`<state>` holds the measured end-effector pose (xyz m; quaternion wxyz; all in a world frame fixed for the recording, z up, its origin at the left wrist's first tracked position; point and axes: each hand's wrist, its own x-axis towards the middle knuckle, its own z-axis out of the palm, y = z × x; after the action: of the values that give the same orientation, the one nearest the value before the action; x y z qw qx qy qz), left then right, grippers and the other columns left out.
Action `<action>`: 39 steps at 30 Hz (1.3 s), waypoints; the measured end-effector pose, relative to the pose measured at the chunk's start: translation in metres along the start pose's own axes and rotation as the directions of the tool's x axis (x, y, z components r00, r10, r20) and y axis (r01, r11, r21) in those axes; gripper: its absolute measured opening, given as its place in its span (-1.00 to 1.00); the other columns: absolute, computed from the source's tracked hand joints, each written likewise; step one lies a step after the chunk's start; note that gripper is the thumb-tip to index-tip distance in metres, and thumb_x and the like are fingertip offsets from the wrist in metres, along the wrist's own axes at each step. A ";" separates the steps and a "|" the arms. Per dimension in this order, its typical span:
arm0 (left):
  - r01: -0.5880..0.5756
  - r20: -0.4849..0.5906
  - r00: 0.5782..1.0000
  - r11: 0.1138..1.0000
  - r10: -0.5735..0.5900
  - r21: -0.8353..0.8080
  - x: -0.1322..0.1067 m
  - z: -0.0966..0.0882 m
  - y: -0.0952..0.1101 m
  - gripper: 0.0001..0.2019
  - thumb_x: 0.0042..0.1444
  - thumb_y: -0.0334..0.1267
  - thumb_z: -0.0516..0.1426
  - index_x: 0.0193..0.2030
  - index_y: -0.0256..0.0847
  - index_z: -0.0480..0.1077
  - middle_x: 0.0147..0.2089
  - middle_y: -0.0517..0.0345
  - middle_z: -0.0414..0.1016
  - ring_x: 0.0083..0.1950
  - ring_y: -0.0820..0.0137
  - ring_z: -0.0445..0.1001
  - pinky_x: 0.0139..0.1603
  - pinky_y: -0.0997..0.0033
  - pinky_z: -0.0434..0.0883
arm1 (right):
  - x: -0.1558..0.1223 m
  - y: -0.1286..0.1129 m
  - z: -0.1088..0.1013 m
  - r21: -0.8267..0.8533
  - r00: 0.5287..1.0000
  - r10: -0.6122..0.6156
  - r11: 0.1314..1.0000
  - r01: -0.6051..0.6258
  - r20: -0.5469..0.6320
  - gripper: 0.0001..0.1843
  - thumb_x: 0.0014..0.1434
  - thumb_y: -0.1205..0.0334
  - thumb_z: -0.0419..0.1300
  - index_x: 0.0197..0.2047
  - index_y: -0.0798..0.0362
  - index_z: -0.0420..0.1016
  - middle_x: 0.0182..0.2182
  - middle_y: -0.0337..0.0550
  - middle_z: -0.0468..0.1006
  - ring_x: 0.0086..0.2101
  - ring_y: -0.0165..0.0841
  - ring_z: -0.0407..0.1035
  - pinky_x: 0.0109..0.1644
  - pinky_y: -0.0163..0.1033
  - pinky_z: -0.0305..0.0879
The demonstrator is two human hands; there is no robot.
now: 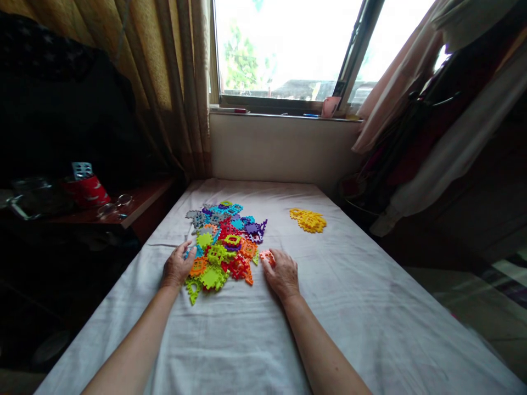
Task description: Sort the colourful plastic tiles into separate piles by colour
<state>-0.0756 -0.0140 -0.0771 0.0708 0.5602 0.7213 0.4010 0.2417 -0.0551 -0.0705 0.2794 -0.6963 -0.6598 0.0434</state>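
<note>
A pile of flat, notched plastic building pieces (216, 277) in green, orange, red, purple, blue and grey lies on the sheet. At its left edge my left hand (177, 267) is open, thumb apart from the fingers, beside a blue piece (199, 250). My right hand (283, 273) is just right of the pile, palm down, with thumb and fingers closed on an orange-red notched piece (267, 256); its far part shows past the fingertips. Farther back on the right, a separate heap of yellow pieces (308, 220) lies apart from the mixed pile.
A pale sheet (349, 307) covers the flat surface under everything. To the left stands a dark wooden table (146, 203) with glasses (115, 205), a red container (88, 191) and a glass jar. Behind is a window sill with a pink cup (330, 106). Clothes hang at right.
</note>
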 end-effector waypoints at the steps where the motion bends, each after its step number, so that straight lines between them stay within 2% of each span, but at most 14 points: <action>1: 0.002 0.000 1.000 1.000 -0.002 0.000 0.000 0.000 0.000 -0.61 0.12 -0.07 0.10 0.02 -0.17 0.51 -0.05 -0.02 0.63 0.00 0.24 0.59 0.03 0.31 0.49 | 0.000 0.000 0.000 -0.002 1.000 -0.001 1.000 0.001 0.002 -0.60 0.30 0.10 0.16 0.15 0.02 0.47 0.09 -0.03 0.55 0.07 -0.21 0.37 0.13 -0.14 0.13; 19: 0.003 -0.022 1.000 1.000 -0.003 -0.010 0.001 0.002 0.000 -0.65 0.13 -0.10 0.10 0.00 -0.15 0.52 -0.11 0.01 0.65 -0.04 0.25 0.60 0.00 0.32 0.50 | -0.002 0.002 0.001 0.005 0.999 0.013 1.000 -0.013 -0.044 -0.62 0.30 0.11 0.14 0.13 0.02 0.48 0.08 -0.01 0.55 0.04 -0.22 0.38 0.12 -0.15 0.15; 27: 0.011 -0.019 1.000 1.000 -0.011 -0.001 0.001 0.000 0.001 -0.64 0.13 -0.08 0.10 0.00 -0.15 0.52 -0.09 -0.01 0.64 -0.02 0.23 0.59 0.00 0.32 0.50 | -0.001 0.006 0.004 0.065 0.996 0.007 0.998 -0.001 -0.087 -0.61 0.27 0.13 0.15 0.14 0.03 0.47 0.09 0.00 0.55 0.04 -0.20 0.37 0.12 -0.15 0.14; 39: 0.020 -0.019 1.000 1.000 -0.020 0.001 0.002 0.001 0.001 -0.63 0.13 -0.09 0.08 0.01 -0.15 0.51 -0.11 0.01 0.64 -0.05 0.25 0.59 0.00 0.34 0.50 | -0.001 0.003 -0.001 0.026 0.998 0.043 0.999 -0.042 -0.037 -0.58 0.28 0.12 0.18 0.17 0.06 0.46 0.10 0.01 0.54 0.07 -0.19 0.37 0.13 -0.15 0.14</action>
<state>-0.0748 -0.0118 -0.0764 0.0677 0.5493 0.7278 0.4050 0.2444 -0.0560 -0.0714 0.2996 -0.7072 -0.6388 0.0445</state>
